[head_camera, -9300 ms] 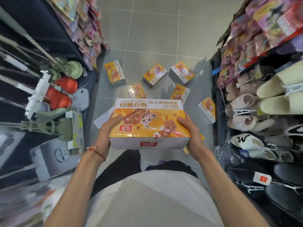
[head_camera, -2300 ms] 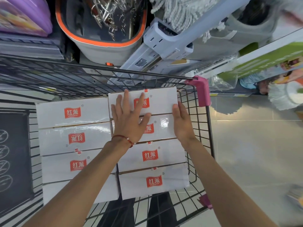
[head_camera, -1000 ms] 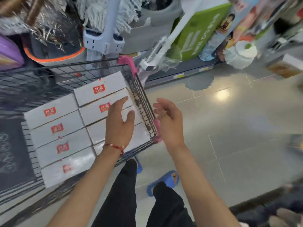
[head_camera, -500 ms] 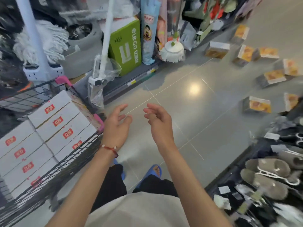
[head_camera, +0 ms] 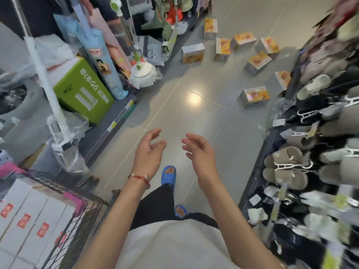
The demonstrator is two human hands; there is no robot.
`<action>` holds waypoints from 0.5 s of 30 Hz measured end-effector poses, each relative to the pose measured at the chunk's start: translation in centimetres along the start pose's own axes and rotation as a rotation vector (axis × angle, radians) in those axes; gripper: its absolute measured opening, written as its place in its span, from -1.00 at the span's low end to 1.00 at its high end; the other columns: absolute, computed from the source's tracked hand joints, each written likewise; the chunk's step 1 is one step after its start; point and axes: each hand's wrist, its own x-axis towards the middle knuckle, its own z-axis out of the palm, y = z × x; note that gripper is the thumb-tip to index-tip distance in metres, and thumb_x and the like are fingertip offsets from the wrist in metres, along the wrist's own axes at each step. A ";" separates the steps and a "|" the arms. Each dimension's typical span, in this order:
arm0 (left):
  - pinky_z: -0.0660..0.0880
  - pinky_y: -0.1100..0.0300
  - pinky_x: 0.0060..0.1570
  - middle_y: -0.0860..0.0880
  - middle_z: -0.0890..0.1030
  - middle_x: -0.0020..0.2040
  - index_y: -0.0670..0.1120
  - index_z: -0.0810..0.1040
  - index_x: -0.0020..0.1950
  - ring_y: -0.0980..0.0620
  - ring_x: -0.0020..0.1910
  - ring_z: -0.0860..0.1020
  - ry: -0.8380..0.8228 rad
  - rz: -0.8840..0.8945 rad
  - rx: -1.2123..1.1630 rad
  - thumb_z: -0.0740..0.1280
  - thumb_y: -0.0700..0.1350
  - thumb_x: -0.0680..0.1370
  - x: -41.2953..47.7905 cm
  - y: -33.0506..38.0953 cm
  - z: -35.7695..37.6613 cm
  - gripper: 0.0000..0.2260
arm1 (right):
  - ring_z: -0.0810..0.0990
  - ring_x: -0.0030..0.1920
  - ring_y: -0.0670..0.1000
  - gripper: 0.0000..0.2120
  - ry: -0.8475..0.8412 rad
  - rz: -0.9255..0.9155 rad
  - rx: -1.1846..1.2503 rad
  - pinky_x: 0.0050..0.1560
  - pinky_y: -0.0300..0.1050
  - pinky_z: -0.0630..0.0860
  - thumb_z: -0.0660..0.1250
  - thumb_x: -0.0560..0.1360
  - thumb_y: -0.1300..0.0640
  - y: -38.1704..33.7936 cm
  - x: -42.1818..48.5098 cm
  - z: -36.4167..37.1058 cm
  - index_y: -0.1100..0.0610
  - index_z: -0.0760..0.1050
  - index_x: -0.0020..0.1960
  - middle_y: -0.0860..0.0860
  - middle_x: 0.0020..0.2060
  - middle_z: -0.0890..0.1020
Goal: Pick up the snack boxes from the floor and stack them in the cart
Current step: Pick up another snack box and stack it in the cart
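Observation:
Several orange and white snack boxes lie scattered on the grey tiled floor ahead at the upper right; the nearest snack box (head_camera: 254,96) lies on its side by the right shelf, another snack box (head_camera: 192,53) stands further off. My left hand (head_camera: 148,152) and my right hand (head_camera: 197,150) hang empty in front of me over the floor, fingers loosely curled. The wire cart (head_camera: 91,208) sits at the lower left, with white boxes (head_camera: 29,220) packed in rows inside it.
A shelf with a green carton (head_camera: 81,94), mops (head_camera: 142,73) and poles lines the left side. Racks of slippers (head_camera: 285,164) fill the right side. My blue sandals (head_camera: 168,176) stand on the tiles between them.
The box I carried now lies in the cart. I have turned away from the cart toward the aisle; the cart slid to the lower left and the floor boxes came nearer.

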 end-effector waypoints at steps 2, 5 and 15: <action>0.47 0.08 0.22 0.04 0.52 0.33 -0.01 0.50 0.37 0.24 0.04 0.51 -0.047 0.013 0.015 0.31 -0.20 0.61 2.7 1.2 1.7 -0.67 | 0.67 0.06 -0.05 -0.76 0.040 0.009 0.019 -0.09 -0.23 0.57 0.26 0.63 0.26 -1.2 2.0 -0.8 -0.02 0.60 0.15 -0.07 0.06 0.72; 0.48 0.03 0.26 0.02 0.52 0.32 0.01 0.49 0.37 0.17 0.08 0.53 -0.134 0.025 0.041 0.31 -0.18 0.61 6.9 3.5 4.5 -0.67 | 0.66 0.04 -0.06 -0.75 0.117 0.006 0.052 0.01 -0.21 0.57 0.26 0.63 0.26 -3.1 5.3 -2.0 0.00 0.60 0.18 -0.06 0.05 0.72; 0.49 -0.02 0.29 0.04 0.57 0.27 0.04 0.51 0.34 0.07 0.21 0.55 -0.419 0.040 0.173 0.32 -0.15 0.60 17.9 11.4 14.2 -0.69 | 0.67 0.02 -0.09 -0.78 0.396 0.068 0.246 0.09 -0.20 0.56 0.28 0.65 0.23 -10.2 14.4 -7.7 0.05 0.59 0.23 -0.03 0.07 0.73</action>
